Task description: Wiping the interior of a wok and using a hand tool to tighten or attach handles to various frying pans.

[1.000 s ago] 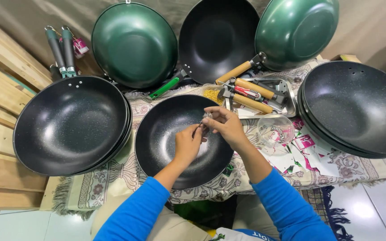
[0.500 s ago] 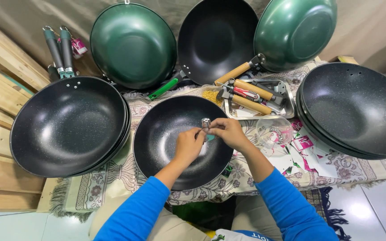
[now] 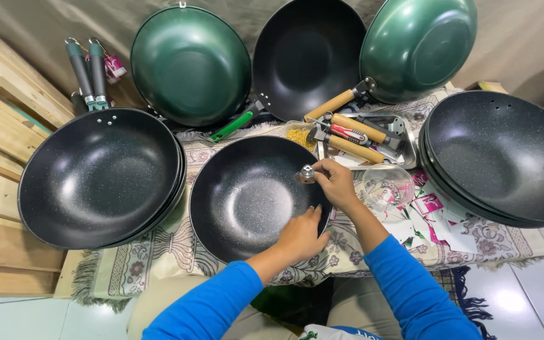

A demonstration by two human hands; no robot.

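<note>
While the left hand [image 3: 301, 234] gripped the near rim of the black wok [image 3: 253, 196] on the worktop, the right hand [image 3: 335, 182] pinched a small metal fitting [image 3: 307, 172] at its far edge, no handle yet attached.

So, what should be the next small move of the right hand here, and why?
Probably press the small metal fitting flat against the rim of the middle black wok. The right hand pinches it right at that far rim, while the left hand grips the near rim and steadies the wok. Whether the fitting already touches the rim, I cannot tell.
</note>
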